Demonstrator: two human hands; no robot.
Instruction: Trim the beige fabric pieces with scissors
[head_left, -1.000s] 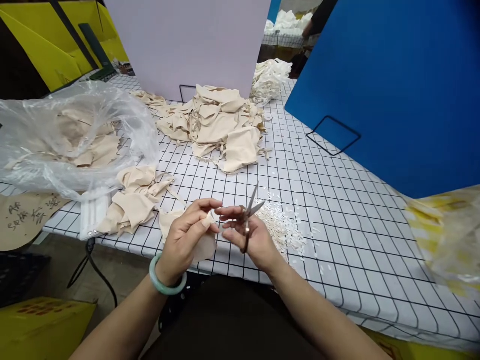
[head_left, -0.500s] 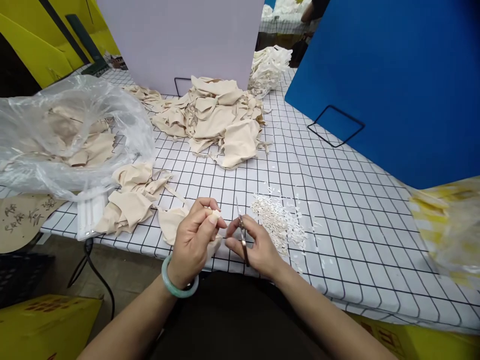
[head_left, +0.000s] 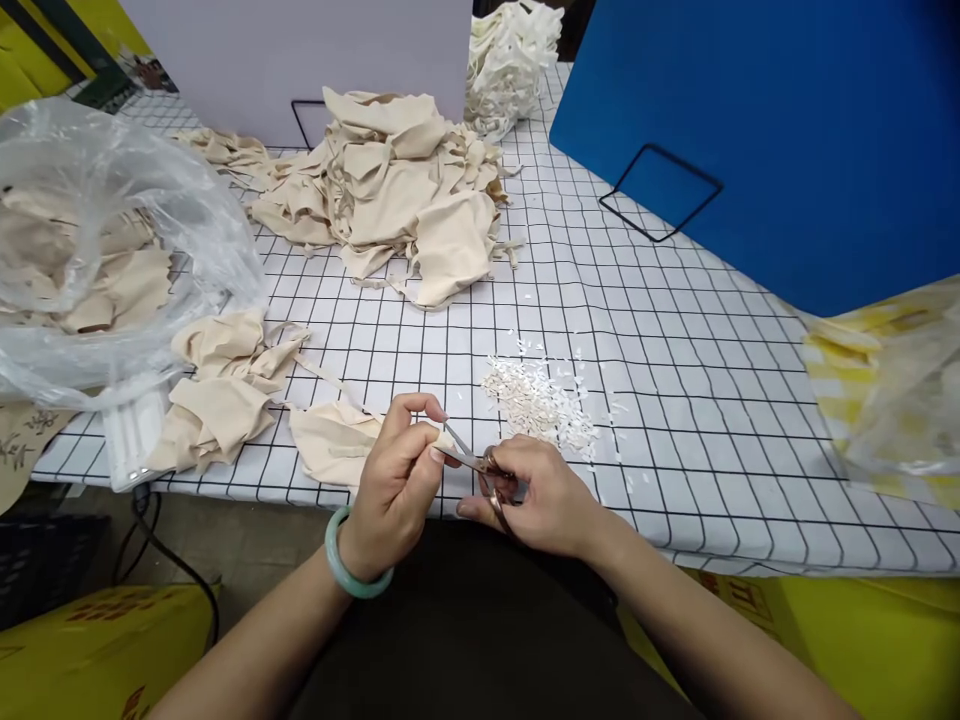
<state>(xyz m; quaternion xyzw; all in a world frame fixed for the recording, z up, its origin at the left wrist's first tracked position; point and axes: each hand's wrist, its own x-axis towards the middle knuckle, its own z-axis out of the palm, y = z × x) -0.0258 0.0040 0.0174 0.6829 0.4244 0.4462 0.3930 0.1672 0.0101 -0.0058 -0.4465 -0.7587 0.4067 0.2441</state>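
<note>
Over grid table (head_left: 675, 400), two hands, one scissors (head_left: 480, 470)

Two hands (head_left: 394, 490) (head_left: 551, 500) — one scissors (head_left: 480, 468)

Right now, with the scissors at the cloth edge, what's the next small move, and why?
Probably one short snip at the pinched edge. The right hand points the scissors at the corner of the beige fabric piece, which the left hand pinches between thumb and fingers. Small white clippings lie on the table just beyond, which suggests trimming.
</note>
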